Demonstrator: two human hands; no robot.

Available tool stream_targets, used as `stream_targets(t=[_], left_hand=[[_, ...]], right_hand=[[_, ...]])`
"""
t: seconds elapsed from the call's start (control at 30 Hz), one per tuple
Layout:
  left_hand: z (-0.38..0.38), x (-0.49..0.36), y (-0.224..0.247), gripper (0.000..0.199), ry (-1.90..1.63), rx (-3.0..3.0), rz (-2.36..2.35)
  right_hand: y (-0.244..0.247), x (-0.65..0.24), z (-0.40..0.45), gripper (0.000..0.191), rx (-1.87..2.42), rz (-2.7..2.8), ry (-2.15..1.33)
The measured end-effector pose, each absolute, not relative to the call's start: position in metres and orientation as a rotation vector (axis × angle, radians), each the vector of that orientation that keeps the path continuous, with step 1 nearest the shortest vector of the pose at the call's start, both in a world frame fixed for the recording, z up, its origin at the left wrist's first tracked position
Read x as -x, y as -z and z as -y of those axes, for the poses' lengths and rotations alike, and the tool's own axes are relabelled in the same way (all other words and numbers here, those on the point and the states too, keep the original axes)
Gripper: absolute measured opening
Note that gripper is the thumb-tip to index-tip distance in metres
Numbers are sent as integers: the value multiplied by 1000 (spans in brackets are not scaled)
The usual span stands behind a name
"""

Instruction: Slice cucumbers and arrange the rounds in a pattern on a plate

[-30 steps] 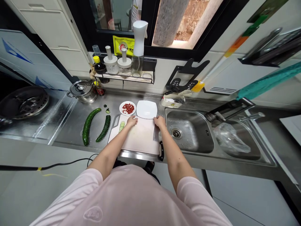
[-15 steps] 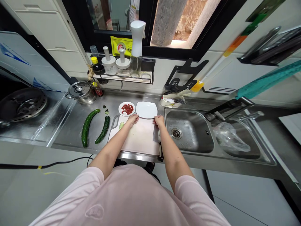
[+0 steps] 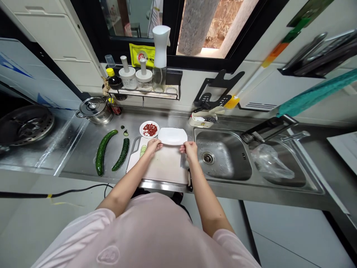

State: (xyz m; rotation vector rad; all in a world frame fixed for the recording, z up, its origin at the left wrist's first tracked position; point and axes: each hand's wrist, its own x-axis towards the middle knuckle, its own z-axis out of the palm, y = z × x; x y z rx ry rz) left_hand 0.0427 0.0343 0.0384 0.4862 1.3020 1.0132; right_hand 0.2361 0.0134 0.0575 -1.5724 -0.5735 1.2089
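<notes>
Grip closed, left hand (image 3: 153,146) and right hand (image 3: 191,150) pinch the plate (image 3: 172,136), likely slick, best held by corners facing the bench's (image 3: 80,156) front edge.

White plate (image 3: 173,136), one piece, held out in front of me. Oblong, rounded corners, gently bowed sides, plain pale face up, shallow. Long side runs left to right. Near edge looks thicker, with a thin shaded line under it; plate looks slightly tilted, face turned up. My left hand (image 3: 154,146) grips the near left corner, my right hand (image 3: 190,149) the near right corner, fingertips at the rim. It's at the far edge of the cutting board (image 3: 164,167), just right of the small dish (image 3: 142,132). Can't tell if its underside touches anything.
</notes>
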Motion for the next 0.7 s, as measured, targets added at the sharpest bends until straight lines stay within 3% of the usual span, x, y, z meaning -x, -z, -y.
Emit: stream_targets(t=[0.37, 0.7], left_hand=[[55, -8, -30, 24, -1019, -613, -1315], [82, 5, -18, 30, -989, -663, -1352]], right_hand=[[-44, -218, 68, 28, 1522, 626, -1297], [-23, -205, 98, 30, 1497, 575, -1352]])
